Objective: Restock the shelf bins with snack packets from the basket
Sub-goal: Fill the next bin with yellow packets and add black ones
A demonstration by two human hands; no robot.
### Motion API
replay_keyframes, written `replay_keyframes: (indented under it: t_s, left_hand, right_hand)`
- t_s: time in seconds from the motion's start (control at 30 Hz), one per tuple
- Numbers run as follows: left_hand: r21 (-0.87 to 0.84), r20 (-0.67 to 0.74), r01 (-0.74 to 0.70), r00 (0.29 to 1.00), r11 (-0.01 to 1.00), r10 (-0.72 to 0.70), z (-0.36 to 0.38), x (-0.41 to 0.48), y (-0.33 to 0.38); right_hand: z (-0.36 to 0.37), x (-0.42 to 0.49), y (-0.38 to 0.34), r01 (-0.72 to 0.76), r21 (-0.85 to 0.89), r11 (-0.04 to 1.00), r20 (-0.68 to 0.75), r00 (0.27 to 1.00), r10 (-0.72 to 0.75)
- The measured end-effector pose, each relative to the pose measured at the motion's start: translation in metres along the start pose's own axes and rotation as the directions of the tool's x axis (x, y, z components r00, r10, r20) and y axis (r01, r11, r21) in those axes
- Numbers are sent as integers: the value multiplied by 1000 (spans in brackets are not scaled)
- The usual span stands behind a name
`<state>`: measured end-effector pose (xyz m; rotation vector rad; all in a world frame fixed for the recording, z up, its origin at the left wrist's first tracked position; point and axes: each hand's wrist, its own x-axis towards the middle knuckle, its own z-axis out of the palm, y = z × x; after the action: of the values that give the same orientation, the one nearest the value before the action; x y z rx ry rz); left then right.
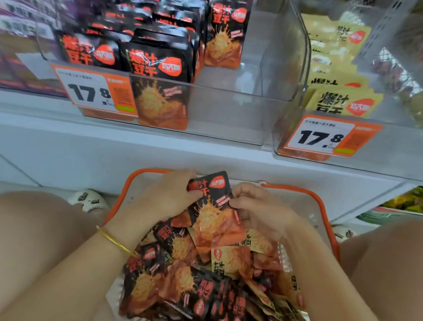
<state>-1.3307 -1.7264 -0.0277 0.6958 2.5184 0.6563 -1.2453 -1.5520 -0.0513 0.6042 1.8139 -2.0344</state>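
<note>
The left hand point(169, 195) and right hand point(259, 209) pinch one black-and-orange foil snack packet point(213, 216) over the heaped orange-rimmed basket point(324, 207). The clear plastic shelf bin point(234, 111) above the basket is only part-filled.

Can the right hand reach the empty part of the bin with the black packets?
Probably yes. The bin looks open on top, its right side is bare, and nothing stands between it and the right hand, which pinches a black packet together with the left hand.
</note>
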Motion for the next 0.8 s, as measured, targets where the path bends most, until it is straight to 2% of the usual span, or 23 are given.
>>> replay_keyframes:
  t_s: [0.07,0.13,0.2,0.27,0.33,0.37,0.4,0.43,0.47,0.5,0.57,0.63,0.73,0.8]
  left_hand:
    - [-162,-65,-47,997,986,37,-15,-6,9]
    - [-343,-118,-126,989,931,90,-34,-15,21]
    - [-431,-181,-214,972,877,148,-58,-25,34]
    - [-497,-323,-346,925,796,201,-87,-31,51]
    - [-505,-577,-490,804,710,144,-114,-29,62]
    - [-462,-697,-552,710,694,100,-126,-25,64]
    - [-361,-792,-588,603,724,95,-134,-19,63]
    - [-218,-844,-571,518,792,141,-141,-12,61]
    - [-63,-851,-507,478,860,219,-145,-3,58]
    - [88,-819,-423,484,902,307,-146,5,54]
    - [295,-731,-293,543,909,412,-143,20,48]
    - [397,-683,-205,585,895,437,-136,29,45]
    - [470,-670,-153,580,869,464,-129,38,39]
    - [488,-672,-143,568,861,476,-128,41,37]
  right_hand:
    - [3,-20,-18,57,58,997,31,998,-59]
    - [9,-38,-35,100,92,991,152,982,-113]
    - [17,-56,-59,213,67,975,227,948,-222]
    - [29,-72,-94,354,43,934,162,920,-356]
    - [39,-80,-135,531,-79,844,-19,845,-534]
    - [43,-80,-156,593,-241,768,-120,767,-630]
    - [46,-74,-174,596,-441,671,-199,664,-720]
    - [49,-64,-192,530,-629,569,-244,560,-792]
    - [52,-50,-208,424,-758,496,-271,486,-831]
    - [50,-31,-221,328,-822,466,-297,451,-842]
    - [40,18,-240,186,-842,507,-384,453,-804]
    - [24,66,-252,123,-772,623,-503,481,-718]
    - [3,119,-258,128,-626,769,-617,523,-588]
    - [-7,143,-252,91,-601,794,-630,559,-540]
